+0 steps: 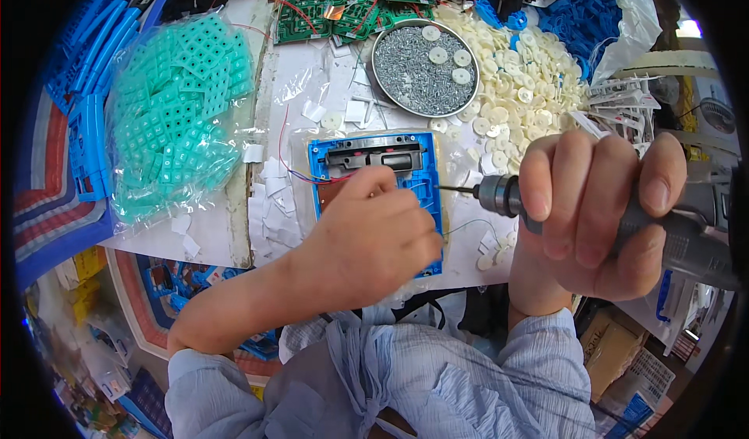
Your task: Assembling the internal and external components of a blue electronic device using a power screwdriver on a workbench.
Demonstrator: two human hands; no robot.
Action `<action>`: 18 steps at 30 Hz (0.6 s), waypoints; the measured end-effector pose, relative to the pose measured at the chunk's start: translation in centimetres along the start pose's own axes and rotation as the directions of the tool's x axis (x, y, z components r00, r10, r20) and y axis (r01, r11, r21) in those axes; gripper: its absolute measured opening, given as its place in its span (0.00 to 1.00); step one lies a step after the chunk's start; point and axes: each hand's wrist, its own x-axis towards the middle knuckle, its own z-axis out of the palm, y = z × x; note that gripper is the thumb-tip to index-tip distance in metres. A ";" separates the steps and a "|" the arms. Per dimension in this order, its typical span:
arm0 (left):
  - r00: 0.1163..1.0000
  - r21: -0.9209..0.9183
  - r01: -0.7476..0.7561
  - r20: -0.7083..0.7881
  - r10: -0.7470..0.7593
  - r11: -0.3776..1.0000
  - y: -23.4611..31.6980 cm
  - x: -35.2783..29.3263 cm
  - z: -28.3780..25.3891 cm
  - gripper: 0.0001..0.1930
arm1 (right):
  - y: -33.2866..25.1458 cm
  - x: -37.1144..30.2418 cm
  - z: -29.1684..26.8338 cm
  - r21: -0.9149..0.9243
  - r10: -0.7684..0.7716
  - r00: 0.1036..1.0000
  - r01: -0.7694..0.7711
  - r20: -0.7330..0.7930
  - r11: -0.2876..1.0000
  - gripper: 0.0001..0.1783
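Observation:
A blue plastic casing (427,193) lies on the table in front of me, with a black slotted part (394,158) and thin red and blue wires inside its far end. Over its middle is my left hand (370,240), fingers curled in and pinched; whatever they hold is hidden beneath the hand. My right hand (597,209) grips a grey power screwdriver (499,195), its fingers wrapped round the body. The tool lies nearly level, and its thin bit points left, near the casing's right edge.
Beyond the casing stands a round metal dish (375,68) of small screws, beside heaped cream discs (530,95). Green circuit boards (335,10) lie at the back. A bag of teal keypads (179,103) and blue shells (90,146) are left; a bag of blue parts (581,21) is back right.

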 end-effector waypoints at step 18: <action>0.969 0.044 0.177 -0.184 -0.166 0.983 -1.3 -0.3 -1.4 0.10 | 1.1 -0.5 2.5 0.053 0.053 0.995 -0.049 -0.085 0.997 0.14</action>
